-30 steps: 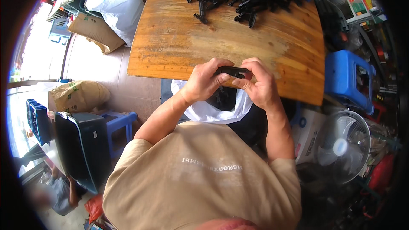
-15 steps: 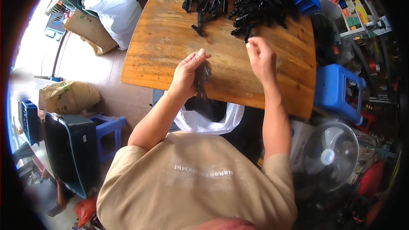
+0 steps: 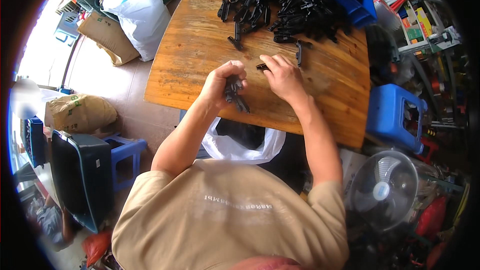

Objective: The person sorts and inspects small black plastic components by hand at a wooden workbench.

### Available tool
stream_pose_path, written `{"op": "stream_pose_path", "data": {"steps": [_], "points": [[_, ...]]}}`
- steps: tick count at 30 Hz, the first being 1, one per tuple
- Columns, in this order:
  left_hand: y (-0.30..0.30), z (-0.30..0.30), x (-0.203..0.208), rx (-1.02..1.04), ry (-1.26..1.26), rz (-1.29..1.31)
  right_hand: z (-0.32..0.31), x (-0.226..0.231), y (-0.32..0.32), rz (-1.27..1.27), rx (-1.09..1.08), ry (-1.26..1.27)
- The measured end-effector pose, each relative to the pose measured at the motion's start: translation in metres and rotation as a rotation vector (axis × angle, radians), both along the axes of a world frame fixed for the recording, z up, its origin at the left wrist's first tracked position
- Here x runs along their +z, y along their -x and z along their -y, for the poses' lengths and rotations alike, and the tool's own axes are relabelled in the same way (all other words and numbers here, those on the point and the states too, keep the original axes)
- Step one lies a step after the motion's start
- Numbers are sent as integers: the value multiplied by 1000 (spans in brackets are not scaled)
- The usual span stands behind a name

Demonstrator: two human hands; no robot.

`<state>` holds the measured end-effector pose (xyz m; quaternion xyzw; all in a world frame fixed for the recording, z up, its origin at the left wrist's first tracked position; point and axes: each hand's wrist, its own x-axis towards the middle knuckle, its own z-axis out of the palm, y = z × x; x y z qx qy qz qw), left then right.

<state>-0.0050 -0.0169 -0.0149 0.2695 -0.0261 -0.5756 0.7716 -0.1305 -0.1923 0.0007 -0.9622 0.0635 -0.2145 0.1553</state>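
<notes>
My left hand (image 3: 223, 82) is closed around a bunch of small black plastic parts (image 3: 235, 94), which stick out below its fingers over the near part of the table. To its right, my right hand (image 3: 284, 77) pinches one black plastic part (image 3: 261, 67) between thumb and fingers, just above the wood. Beyond both hands lies a heap of similar black parts (image 3: 300, 12). A few loose ones rest at its near edge, among them a black part (image 3: 299, 54) close to my right hand.
Everything lies on a wooden table (image 3: 190, 65). A blue crate (image 3: 362, 12) stands at its far right. Below the near edge hangs an open white bag (image 3: 232, 155) with dark contents. A blue stool (image 3: 392, 115) and a fan (image 3: 384, 190) are on the right.
My right hand has come nearer and to the left, from the edge of the heap, and now holds a black part. My left hand still grips its bunch.
</notes>
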Motion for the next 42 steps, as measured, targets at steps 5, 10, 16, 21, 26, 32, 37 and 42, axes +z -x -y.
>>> {"op": "stream_pose_path", "data": {"steps": [5, 10, 16, 21, 26, 32, 37, 42], "points": [[4, -7, 20, 38, -139, 104, 32, 23, 8, -40, -495, -44], [10, 3, 24, -7, -132, 223, 65, -10, 36, 46, -381, -197], [27, 3, 41, -210, -263, 910, -7, 52, 34, -396, 164, -940], [40, -6, 57, -268, -408, 831, 12, 32, 31, -115, -224, -391], [53, -8, 36, -117, -355, 619, 22, -13, 20, 54, -85, -220], [56, -4, 32, -114, -312, 438, 5, -5, 42, 114, -194, -257], [70, -3, 31, -96, -344, 498, -21, 32, 73, -11, -170, -1071], [82, -5, 32, -106, -351, 515, -42, 20, 96, 277, -58, -722]]}}
